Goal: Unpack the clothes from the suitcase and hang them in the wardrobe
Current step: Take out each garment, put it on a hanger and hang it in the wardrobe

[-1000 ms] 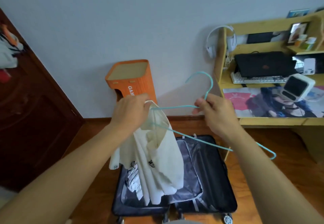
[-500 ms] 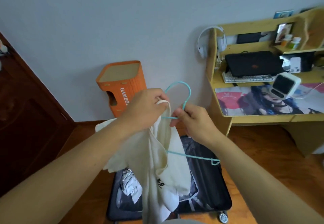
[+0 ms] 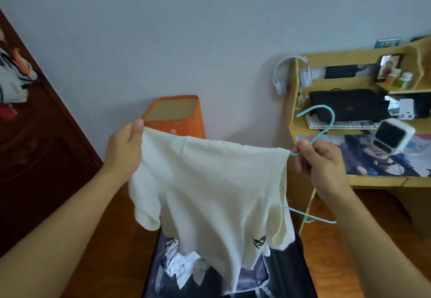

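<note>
Dark brown wooden wardrobe door [image 3: 35,148] at far left. Left hand [image 3: 124,149] pinched corner of cream cotton T-shirt [image 3: 210,186] between thumb and curled fingers. Shirt stretched taut above open black suitcase [image 3: 291,272] on floor. Right hand [image 3: 319,160] gripped neck of thin turquoise wire hanger [image 3: 323,120], fingers curled round it; lower bar partly hidden by fabric. Pale wooden desk [image 3: 382,180] at right.

Shirt [image 3: 210,186] hangs between left hand [image 3: 124,151] and right hand [image 3: 319,162], above the open suitcase [image 3: 286,272] on the floor. Hanger [image 3: 323,124] is in the right hand, right of the shirt. Box [image 3: 173,116] stands behind, against the wall. Table [image 3: 382,181] stands right; wardrobe [image 3: 35,146] left.
</note>
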